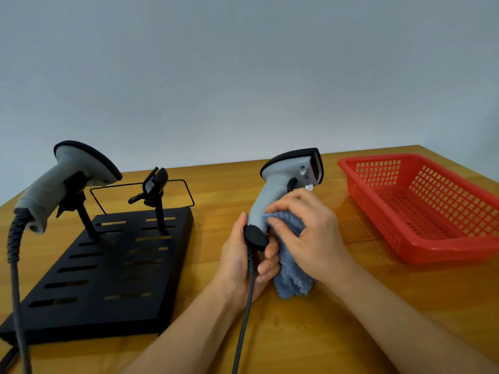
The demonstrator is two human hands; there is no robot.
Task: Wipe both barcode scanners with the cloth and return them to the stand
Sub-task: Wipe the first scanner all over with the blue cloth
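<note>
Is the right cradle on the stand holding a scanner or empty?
Empty: the right cradle holds nothing; its scanner is in the left hand.

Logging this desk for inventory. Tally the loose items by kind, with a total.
Barcode scanners: 2, one in the left cradle, one held by the left hand at its grip
Cloths: 1, blue, pressed on by the right hand
Stands: 1, black, its right cradle vacant
Baskets: 1, red
Total: 5

Both scanner cables run off the bottom edge; cloth hides the handle's right side.
</note>
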